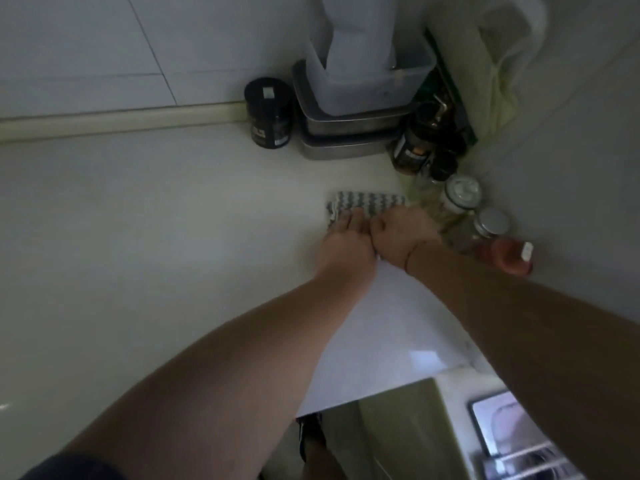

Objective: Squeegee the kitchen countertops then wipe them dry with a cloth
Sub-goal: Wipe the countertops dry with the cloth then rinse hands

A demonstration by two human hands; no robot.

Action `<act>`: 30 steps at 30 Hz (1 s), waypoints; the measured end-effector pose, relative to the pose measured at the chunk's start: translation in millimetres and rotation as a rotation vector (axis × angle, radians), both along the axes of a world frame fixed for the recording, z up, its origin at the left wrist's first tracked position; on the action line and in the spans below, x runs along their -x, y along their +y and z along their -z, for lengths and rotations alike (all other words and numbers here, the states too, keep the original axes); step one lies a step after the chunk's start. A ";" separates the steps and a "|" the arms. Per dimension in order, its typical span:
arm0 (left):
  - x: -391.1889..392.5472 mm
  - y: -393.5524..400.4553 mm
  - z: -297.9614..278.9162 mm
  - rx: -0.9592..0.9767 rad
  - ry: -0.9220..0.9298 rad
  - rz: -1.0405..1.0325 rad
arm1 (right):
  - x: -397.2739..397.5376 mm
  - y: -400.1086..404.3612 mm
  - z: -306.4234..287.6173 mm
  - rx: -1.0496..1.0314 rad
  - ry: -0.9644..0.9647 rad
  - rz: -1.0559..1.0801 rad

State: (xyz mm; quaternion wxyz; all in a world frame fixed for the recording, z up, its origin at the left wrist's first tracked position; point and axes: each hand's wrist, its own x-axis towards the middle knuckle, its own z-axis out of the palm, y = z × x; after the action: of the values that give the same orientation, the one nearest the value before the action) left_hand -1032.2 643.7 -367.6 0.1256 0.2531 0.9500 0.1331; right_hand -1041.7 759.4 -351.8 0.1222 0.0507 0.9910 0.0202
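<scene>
While both hands sit side by side on the cloth (363, 202), it lies flat on the countertop (138, 237) near the back corner, just beside the jars (460, 195). Left hand (346, 245) presses w/ straight fingers; right hand (401, 233) rests on the near edge, fingers look curled, grip unclear. Wiping stage, I'd judge. To do it well: keep even downward pressure, overlap strokes, stay clear of the jars and black tin (268, 112), refold cloth when damp.

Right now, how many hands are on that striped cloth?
2. The left hand presses flat on the near left part of the striped cloth; the right hand rests on it beside the left, nearer the jars.
</scene>
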 end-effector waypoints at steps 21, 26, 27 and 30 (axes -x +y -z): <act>-181.4 -20.4 6.2 0.057 -0.012 0.291 | -233.7 -25.4 -15.9 0.225 0.082 0.265; -185.9 -70.7 7.5 0.005 -0.019 0.244 | -238.2 -59.4 -2.3 0.318 0.165 0.160; -185.9 -87.0 6.8 0.005 -0.020 0.235 | -238.5 -72.8 -1.9 0.323 0.147 0.135; -185.3 -141.8 7.3 -0.037 0.021 0.148 | -235.0 -116.2 5.0 0.346 0.164 0.019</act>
State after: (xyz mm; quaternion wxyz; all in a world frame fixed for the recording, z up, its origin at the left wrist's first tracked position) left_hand -847.0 501.9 -374.8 0.1204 0.3264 0.9273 0.1382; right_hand -806.7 643.3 -356.8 0.0483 0.0399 0.9858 -0.1560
